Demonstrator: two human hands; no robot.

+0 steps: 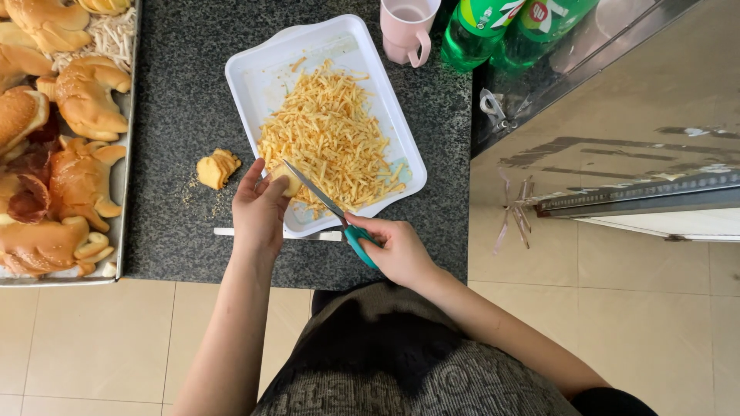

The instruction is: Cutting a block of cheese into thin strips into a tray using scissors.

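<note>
- Over the near edge of the tray (254, 77), we hold our left hand (258, 206) with its grip pinched on a small pale yellow piece (290, 185), thumb and fingers curled around it.
- Our right hand (397, 250) has its grip closed through the teal handles of the scissors (327, 204); the thin metal blades slant up and left, and their tips reach the piece in our left hand.
- The piece looks soft and bready, pale gold, mostly hidden by our fingers.
- The tray is white, rectangular with rounded corners, and lies tilted on the dark speckled desk (177, 100).
- Thin orange-yellow strips (327, 142) fill the middle of the tray in a loose heap, short and straight, with a few strays near the far corner.
- A chunk (217, 167) of the same yellow stuff lies on the desk just left of our left hand, with crumbs beside it.
- A metal pan (119, 181) of golden buns (81, 96) sits at the left edge of the desk.
- A pink mug (407, 31) stands beyond the tray, with two green bottles (493, 27) to its right.
</note>
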